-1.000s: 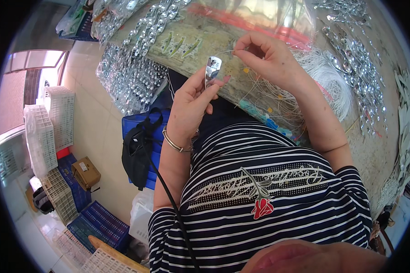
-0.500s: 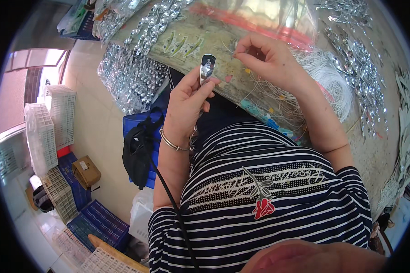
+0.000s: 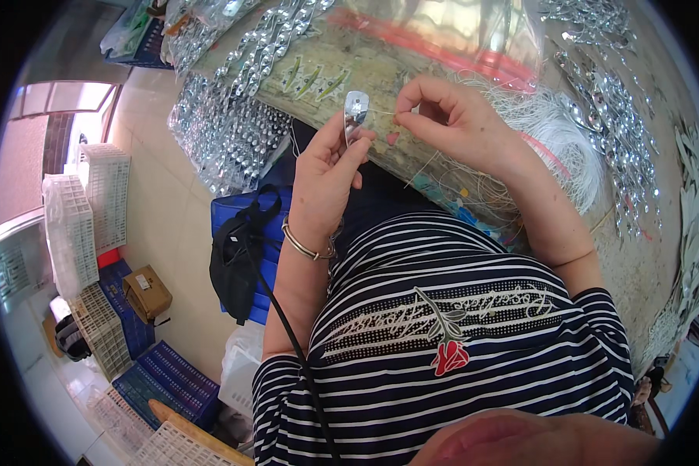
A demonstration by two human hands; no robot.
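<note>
My left hand (image 3: 330,167) pinches a shiny, silver spoon-shaped metal piece (image 3: 356,110) between thumb and fingers, its rounded end pointing away from me. To the right, my right hand (image 3: 454,120) has thumb and forefinger pressed together on a thin white string (image 3: 379,113), which runs toward the metal piece's rounded end. Whether the string passes through a hole there is too small to tell. Under and beside the right forearm lies a bundle of white string (image 3: 563,140) on the worktable (image 3: 633,268). Several green-and-white leaf-shaped pieces (image 3: 312,81) rest on the table beyond the left hand.
Strands of twisted silver pieces (image 3: 225,132) hang over the table's left edge, and more silver strands (image 3: 606,116) lie at the right. A clear plastic bag (image 3: 458,35) with a red band sits at the back. Crates (image 3: 101,198) and a cardboard box (image 3: 147,293) stand on the floor.
My right hand has shifted slightly down, and the string now stretches toward the metal piece. The metal piece has tilted a little in my left hand.
</note>
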